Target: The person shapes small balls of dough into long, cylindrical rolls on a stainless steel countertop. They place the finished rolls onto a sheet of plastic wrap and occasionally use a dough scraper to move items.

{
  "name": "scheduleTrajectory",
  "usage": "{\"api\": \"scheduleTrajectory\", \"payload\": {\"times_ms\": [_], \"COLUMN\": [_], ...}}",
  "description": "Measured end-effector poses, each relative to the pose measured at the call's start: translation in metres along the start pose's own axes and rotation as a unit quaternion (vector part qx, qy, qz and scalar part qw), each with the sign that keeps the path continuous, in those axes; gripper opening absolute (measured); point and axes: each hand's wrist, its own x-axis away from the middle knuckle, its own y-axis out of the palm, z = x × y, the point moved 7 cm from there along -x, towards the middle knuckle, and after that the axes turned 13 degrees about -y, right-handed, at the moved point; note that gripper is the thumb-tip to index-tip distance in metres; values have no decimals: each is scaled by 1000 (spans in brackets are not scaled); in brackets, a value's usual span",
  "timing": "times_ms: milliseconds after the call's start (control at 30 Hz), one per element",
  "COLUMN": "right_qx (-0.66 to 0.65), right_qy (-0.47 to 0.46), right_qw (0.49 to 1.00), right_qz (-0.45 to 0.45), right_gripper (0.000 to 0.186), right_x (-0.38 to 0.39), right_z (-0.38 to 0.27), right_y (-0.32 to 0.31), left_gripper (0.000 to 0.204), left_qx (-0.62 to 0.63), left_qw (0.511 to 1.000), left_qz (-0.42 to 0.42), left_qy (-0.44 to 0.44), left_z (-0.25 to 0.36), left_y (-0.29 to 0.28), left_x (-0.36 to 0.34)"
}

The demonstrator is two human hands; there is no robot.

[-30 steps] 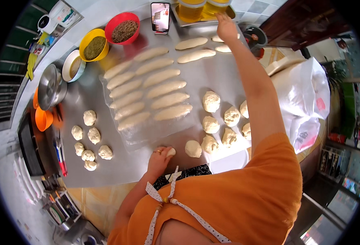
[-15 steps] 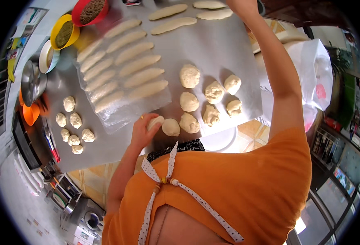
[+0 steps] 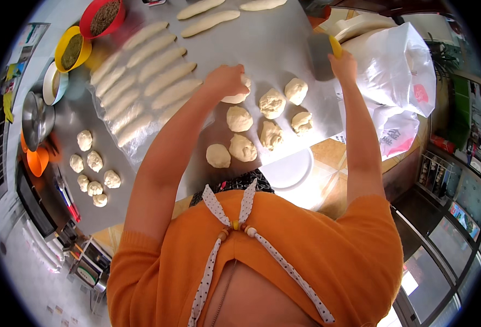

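My left hand (image 3: 225,82) is closed around the near side of a pale dough ball (image 3: 239,97), which it partly hides. In my right hand (image 3: 344,66) is a dough scraper with a yellow handle (image 3: 335,47) and a wide grey blade (image 3: 320,56), held at the table's right edge. Between and below my hands sit several more dough balls, among them a smooth one (image 3: 218,156) and a rougher one (image 3: 272,103). Whether my left hand holds a second piece of dough is hidden.
Long dough strips (image 3: 169,79) lie on and under clear plastic at left; others (image 3: 210,23) lie at the far edge. Small dough lumps (image 3: 94,161) sit far left. Red (image 3: 101,17) and yellow bowls (image 3: 72,49) line the left edge. White bags (image 3: 395,71) stand at right.
My left hand has moved up and right from the near dough piece to the farther ball. The near piece has left its place. My right hand has come back toward me with the scraper.
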Motion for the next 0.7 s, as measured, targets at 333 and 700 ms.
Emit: {"api": "scheduleTrajectory", "payload": {"times_ms": [333, 700], "right_qx": [-106, -125], "right_qy": [-315, 27], "right_qw": [925, 990], "right_qz": [-186, 59], "right_gripper": [36, 42], "right_x": [45, 123], "right_z": [-262, 9], "right_y": [95, -46], "left_gripper": [28, 35], "left_qx": [25, 117], "left_qw": [990, 965], "left_qz": [127, 232], "left_qy": [50, 28], "left_z": [-12, -38], "left_y": [7, -36], "left_x": [118, 60]}}
